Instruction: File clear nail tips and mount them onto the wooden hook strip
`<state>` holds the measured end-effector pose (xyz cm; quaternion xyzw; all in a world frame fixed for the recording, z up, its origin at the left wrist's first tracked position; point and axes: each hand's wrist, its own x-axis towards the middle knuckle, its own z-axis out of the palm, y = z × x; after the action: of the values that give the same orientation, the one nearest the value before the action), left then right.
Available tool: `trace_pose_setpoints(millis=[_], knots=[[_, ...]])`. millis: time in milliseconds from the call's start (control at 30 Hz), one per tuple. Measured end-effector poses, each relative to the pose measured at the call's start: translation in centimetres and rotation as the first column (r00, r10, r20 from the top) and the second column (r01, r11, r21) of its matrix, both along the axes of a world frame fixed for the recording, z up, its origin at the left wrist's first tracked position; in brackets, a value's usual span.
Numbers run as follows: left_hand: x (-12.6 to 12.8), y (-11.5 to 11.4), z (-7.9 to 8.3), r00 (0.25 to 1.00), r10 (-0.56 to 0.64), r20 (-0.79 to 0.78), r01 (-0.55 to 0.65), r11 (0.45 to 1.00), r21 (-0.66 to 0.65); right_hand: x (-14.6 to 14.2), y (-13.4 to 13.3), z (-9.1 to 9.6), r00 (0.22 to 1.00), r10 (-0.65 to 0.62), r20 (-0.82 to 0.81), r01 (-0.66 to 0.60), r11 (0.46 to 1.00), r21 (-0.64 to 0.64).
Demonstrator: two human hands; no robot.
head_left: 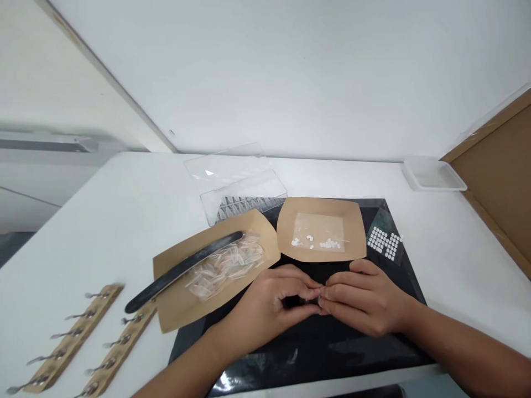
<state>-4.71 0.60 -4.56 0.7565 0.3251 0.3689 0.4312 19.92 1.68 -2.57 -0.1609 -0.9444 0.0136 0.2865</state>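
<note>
My left hand (274,298) and my right hand (369,298) meet over the black mat (323,354), fingertips pinched together. Whatever small thing lies between them is mostly covered by the fingers; only a faint shiny bit shows. Just beyond the hands, a brown paper tray (321,204) holds a clear plastic bag (319,225) with small white dots about it. Left of that, another brown tray (174,318) contains crumpled clear plastic bags (232,262). A long black nail file (182,271) rests across this tray. A sheet of round white stickers (385,242) lies right of the trays.
Behind the trays stands a clear plastic box (249,199) with rows of grey pointed pieces, its lid (224,166) beside it. Wooden strips (74,337) with metal clips lie at the lower left. A translucent container (435,177) and a cardboard box (498,166) are at the right.
</note>
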Motion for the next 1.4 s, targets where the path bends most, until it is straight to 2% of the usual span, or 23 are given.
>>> trace_pose_setpoints(millis=[200,300,467,600,700,800,867,933,1067,1200,1300,1400], knots=[[-0.1,0.3,0.1,0.999,-0.023,-0.046,0.022,1.000,-0.017,0.5,0.3,-0.2,0.998,-0.024,-0.059,0.024,1.000,-0.001],[-0.2,0.4,0.6,0.994,-0.027,-0.109,0.023,0.999,-0.039,0.5,0.3,-0.2,0.999,-0.024,-0.028,0.023,1.000,-0.019],[-0.5,0.5,0.9,0.991,-0.066,-0.117,0.058,0.996,-0.072,1.1,0.3,0.5,0.999,-0.014,0.034,0.016,0.998,-0.065],[-0.8,0.4,0.3,0.991,-0.081,-0.108,0.059,0.980,-0.190,2.8,0.0,1.6,0.989,-0.133,0.069,0.142,0.978,-0.155],[-0.8,0.3,0.0,0.987,-0.051,-0.151,0.016,0.974,-0.224,4.7,-1.2,1.8,0.940,-0.294,0.174,0.329,0.916,-0.231],[-0.7,0.3,0.1,0.976,-0.034,-0.213,-0.001,0.987,-0.162,6.1,-3.0,0.7,0.891,-0.428,0.155,0.455,0.827,-0.330],[-0.5,0.3,0.2,0.970,-0.035,-0.242,0.019,0.998,-0.066,6.4,-4.0,-0.5,0.868,-0.477,0.142,0.489,0.766,-0.417],[-0.5,0.4,0.3,0.967,-0.038,-0.250,0.040,0.999,0.002,6.1,-4.6,-1.7,0.861,-0.495,0.117,0.486,0.734,-0.474],[-0.5,0.5,-0.2,0.969,-0.066,-0.239,0.047,0.995,-0.085,4.8,-4.7,-3.0,0.859,-0.508,0.061,0.460,0.714,-0.527],[-0.7,0.8,-1.0,0.976,-0.071,-0.206,0.041,0.988,-0.146,4.0,-4.8,-3.5,0.844,-0.536,0.027,0.476,0.723,-0.501],[-0.7,0.9,-1.3,0.979,-0.065,-0.196,0.036,0.988,-0.149,4.3,-5.2,-3.9,0.849,-0.528,0.012,0.473,0.751,-0.460],[-0.8,0.8,-1.2,0.978,-0.047,-0.202,0.019,0.990,-0.141,5.9,-6.1,-4.2,0.812,-0.584,-0.006,0.512,0.716,-0.474]])
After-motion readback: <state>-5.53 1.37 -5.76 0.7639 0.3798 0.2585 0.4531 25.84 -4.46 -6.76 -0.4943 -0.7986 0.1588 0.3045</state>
